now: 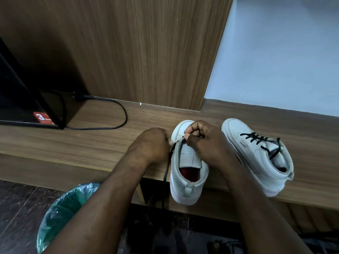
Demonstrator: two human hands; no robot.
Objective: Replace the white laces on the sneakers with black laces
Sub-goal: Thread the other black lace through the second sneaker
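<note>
Pinching black lace (167, 166) in two spots: left hand (152, 143) at left sneaker's (187, 160) left edge, right hand (203, 142) over far eyelets. Sneaker on wooden ledge (91, 143), heel overhanging near edge. Lace looks limp, light, probably slippery; best gripped near stiff tip.

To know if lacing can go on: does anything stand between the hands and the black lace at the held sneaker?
Nothing visible does: left hand and right hand both pinch the black lace at the sneaker front.
</note>
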